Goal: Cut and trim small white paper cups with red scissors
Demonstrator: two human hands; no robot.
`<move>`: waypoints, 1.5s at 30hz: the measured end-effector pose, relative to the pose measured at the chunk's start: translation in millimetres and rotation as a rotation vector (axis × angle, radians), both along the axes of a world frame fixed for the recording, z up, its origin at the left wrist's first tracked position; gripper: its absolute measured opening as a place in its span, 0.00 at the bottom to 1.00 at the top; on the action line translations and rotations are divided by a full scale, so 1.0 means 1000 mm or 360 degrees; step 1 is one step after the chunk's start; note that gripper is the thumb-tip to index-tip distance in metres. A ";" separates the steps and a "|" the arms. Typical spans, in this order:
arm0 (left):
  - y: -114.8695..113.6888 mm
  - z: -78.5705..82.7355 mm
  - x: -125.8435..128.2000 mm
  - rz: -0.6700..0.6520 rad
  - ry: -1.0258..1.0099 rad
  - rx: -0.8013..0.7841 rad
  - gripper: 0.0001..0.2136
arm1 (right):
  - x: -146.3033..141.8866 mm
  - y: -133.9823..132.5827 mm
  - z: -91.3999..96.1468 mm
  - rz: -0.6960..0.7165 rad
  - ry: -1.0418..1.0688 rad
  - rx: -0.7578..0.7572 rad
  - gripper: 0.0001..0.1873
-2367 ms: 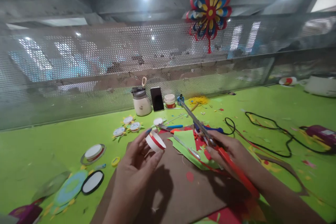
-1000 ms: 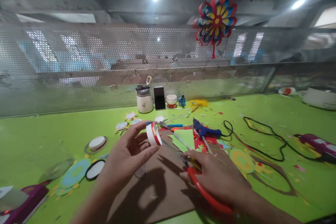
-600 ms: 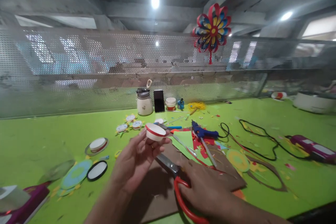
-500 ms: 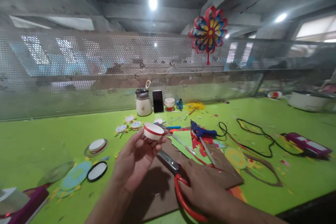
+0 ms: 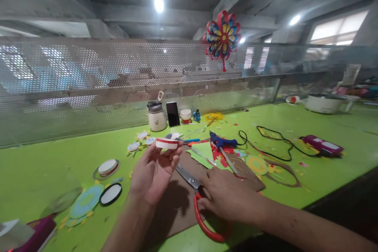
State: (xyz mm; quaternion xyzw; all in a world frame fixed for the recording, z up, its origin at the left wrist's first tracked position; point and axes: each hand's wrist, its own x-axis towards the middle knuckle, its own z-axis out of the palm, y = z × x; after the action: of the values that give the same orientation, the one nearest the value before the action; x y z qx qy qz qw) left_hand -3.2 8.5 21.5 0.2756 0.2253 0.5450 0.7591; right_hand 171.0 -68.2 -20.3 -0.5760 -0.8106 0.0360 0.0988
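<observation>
My left hand [image 5: 153, 171], palm up, pinches a shallow white paper ring with a red band [image 5: 167, 143] between thumb and fingertips. The ring's side faces me, so its inside is hidden. Lower right, my right hand [image 5: 227, 193] is on the handles of large red-handled scissors [image 5: 193, 182], its thumb at the handle loop; part of the grip is hidden. The scissor blades point up-left, beneath my left hand, over a brown cardboard sheet [image 5: 183, 212]. Green paper [image 5: 203, 153] and red paper scraps lie just beyond.
A blue glue gun [image 5: 223, 141] lies behind the cardboard, near a purple device [image 5: 323, 145] and black cord. Left are a black-rimmed white disc [image 5: 110, 194], a blue paper disc [image 5: 88, 201] and a tape roll [image 5: 108, 167]. A jug [image 5: 157, 118] and phone [image 5: 173, 114] stand behind.
The view has turned a little to the right. In my left hand the white ring has tilted, hiding its open inside. My right hand's fingers have shifted slightly at the scissors.
</observation>
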 end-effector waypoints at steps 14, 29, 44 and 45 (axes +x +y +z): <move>-0.007 -0.007 0.014 -0.0176 -0.0198 0.0082 0.16 | 0.004 0.045 0.056 0.0500 0.1186 0.0512 0.19; -0.003 -0.017 0.016 -0.0234 -0.0045 -0.0117 0.14 | 0.017 0.059 0.052 0.0592 0.1016 0.0430 0.10; -0.002 -0.015 0.020 0.0106 0.0159 -0.0193 0.12 | 0.036 0.066 0.031 0.0434 0.1509 0.0281 0.14; -0.001 -0.015 0.019 0.0071 0.0123 -0.0184 0.14 | 0.037 0.066 0.029 0.0417 0.1532 0.0272 0.11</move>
State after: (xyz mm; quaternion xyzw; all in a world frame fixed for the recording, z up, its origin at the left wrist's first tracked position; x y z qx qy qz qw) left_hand 15.5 7.6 6.4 0.2472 0.2917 0.5369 0.7520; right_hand 207.6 -2.4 8.9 -0.3773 -0.7388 0.2430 0.5027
